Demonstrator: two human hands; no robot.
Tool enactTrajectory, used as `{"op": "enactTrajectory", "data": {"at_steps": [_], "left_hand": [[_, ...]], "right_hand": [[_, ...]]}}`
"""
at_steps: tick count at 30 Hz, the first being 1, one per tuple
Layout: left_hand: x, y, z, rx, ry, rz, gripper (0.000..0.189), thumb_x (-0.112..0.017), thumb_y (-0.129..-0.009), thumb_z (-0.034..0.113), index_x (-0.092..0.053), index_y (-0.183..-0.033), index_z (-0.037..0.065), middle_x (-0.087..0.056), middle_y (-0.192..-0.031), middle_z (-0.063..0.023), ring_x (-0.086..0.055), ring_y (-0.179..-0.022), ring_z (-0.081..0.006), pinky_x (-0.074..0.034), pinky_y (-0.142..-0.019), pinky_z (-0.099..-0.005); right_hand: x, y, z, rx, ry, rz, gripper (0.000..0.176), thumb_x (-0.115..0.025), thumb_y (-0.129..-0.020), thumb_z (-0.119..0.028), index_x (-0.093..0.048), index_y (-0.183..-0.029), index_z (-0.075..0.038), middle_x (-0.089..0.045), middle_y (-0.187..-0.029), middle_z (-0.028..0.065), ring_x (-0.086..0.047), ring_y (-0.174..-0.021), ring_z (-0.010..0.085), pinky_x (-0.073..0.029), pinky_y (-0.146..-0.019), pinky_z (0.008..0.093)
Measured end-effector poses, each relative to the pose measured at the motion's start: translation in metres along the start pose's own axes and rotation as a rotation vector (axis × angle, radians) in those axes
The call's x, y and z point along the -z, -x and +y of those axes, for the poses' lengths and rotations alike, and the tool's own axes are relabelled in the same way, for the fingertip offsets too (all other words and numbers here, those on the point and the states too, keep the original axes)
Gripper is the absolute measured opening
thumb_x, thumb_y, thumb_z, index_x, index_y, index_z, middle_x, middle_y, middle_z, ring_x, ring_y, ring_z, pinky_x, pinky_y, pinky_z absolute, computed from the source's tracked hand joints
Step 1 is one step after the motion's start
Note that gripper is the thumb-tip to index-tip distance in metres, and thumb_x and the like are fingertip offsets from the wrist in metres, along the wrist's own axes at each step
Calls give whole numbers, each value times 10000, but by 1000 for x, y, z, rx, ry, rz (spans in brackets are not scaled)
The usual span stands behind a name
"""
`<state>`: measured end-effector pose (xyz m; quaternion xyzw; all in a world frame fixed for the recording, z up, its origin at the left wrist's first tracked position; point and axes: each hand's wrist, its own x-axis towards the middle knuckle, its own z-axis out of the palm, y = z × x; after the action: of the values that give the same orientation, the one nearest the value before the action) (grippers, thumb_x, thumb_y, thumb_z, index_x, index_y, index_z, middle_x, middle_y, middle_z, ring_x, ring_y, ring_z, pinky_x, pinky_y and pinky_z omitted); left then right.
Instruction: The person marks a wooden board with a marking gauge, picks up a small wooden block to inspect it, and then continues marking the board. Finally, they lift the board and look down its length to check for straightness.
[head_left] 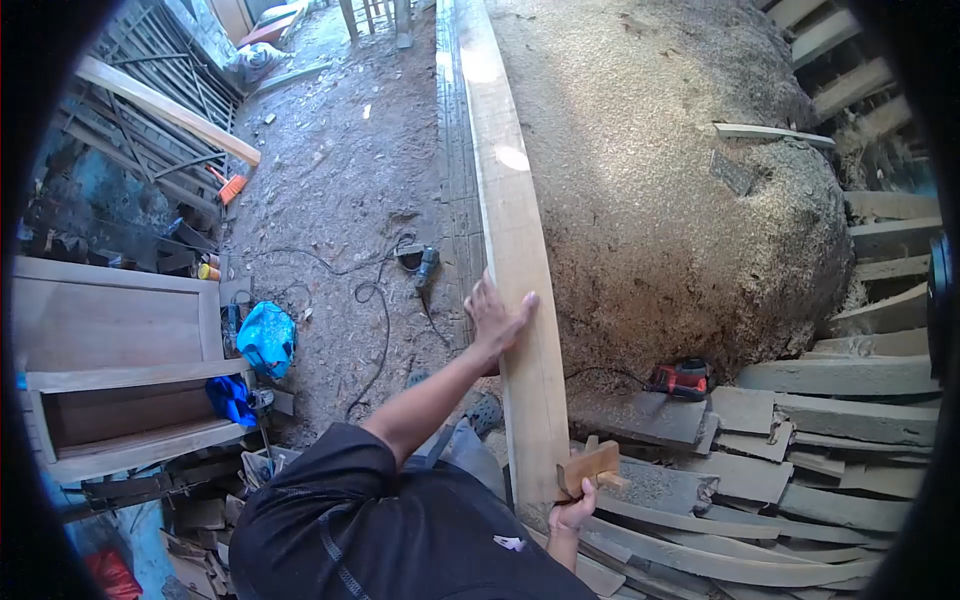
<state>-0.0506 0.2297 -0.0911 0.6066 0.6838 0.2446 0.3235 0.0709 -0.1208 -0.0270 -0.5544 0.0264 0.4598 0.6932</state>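
A long pale wooden board [525,265] runs from the top of the view down to the person's body. My left hand [500,316] lies on its left edge near the middle, thumb across the top face and fingers apart at the side. At the near end, my right hand [574,509] grips a small wooden tool [588,472], which looks like a hand plane or marking gauge, against the board's right corner. Part of the right hand's fingers is hidden behind the tool.
Sawdust [640,180] is heaped on the right. A red power tool [682,380] rests by stacked planks [740,475]. Another power tool [422,265] with a cord lies on the floor. A blue bag [267,339] is beside a wooden frame [120,378] at left.
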Motion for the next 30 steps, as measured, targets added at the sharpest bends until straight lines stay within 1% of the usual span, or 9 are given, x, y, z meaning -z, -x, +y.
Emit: {"op": "enactTrajectory", "data": {"at_steps": [5,7,9,10,14,18,21,27,30], "left_hand": [[8,-82,-23,-169,-171,161,1000,-404,-988,708,-76,-1646,30,-42,-1709,-262,9,-1583,-428,38,-1252,-598],[49,-90,-16,-160,-90,-20,860,-308,-1056,639,-116,-1644,41,-203,-1689,-240,-134,-1582,-361,-49,-1277,-519],[64,-83,-9,-136,722,-263,921,-414,-1028,651,-122,-1636,24,-293,-1651,-240,-281,-1538,-339,-174,-1271,-466],[72,-76,-5,-62,682,-202,1122,-685,-895,644,-125,-1631,8,-353,-1608,-248,-380,-1481,-347,-303,-1231,-425],[65,-75,15,-112,596,-156,1428,-992,-602,445,-102,-1621,-13,-521,-1457,-280,-540,-1347,-345,-436,-1160,-406],[50,-78,11,-75,640,-94,1320,-937,-621,178,-90,-1611,-35,-568,-1397,-261,-609,-1255,-345,-504,-1095,-385],[54,-92,8,-261,622,11,1305,-917,-622,128,-82,-1612,-33,-585,-1374,-250,-625,-1228,-333,-533,-1060,-378],[60,-161,9,-134,556,-60,1123,-911,-626,123,-269,-1534,-30,-650,-1250,-173,-687,-1057,-275,-614,-895,-391],[65,-168,16,2,859,-226,1049,-897,-630,128,-319,-1495,-5,-665,-1178,-148,-688,-968,-250,-618,-791,-378]], "right_hand": [[-58,-3,17,243,250,73,630,-578,-917,-207,-435,-1495,-1,-562,-1408,180,-547,-1311,311,-413,-1140,463],[-86,9,24,173,326,146,659,-584,-953,-194,-360,-1538,11,-501,-1449,184,-508,-1327,304,-384,-1148,447],[-97,5,52,375,530,29,704,-567,-994,-200,-239,-1570,39,-394,-1510,225,-420,-1385,323,-287,-1193,426],[-96,5,60,344,473,-58,712,-540,-1018,-187,-178,-1582,55,-352,-1520,235,-392,-1389,326,-248,-1205,423],[-119,10,40,245,503,-31,697,-550,-1000,-226,-251,-1590,-4,-397,-1521,196,-435,-1374,301,-336,-1160,421],[-121,9,32,235,366,-16,709,-528,-1011,-228,-211,-1610,-21,-399,-1525,182,-433,-1377,290,-327,-1171,425],[-128,9,43,313,409,-83,715,-518,-1016,-211,-184,-1619,-23,-386,-1535,179,-420,-1388,291,-316,-1181,425],[-183,-29,45,425,481,-210,603,-529,-1024,-162,-286,-1547,13,-442,-1462,177,-459,-1318,281,-330,-1144,377],[-187,-50,58,408,513,-76,532,-551,-1018,-161,-398,-1495,17,-547,-1361,173,-550,-1200,254,-401,-1077,362]]}}
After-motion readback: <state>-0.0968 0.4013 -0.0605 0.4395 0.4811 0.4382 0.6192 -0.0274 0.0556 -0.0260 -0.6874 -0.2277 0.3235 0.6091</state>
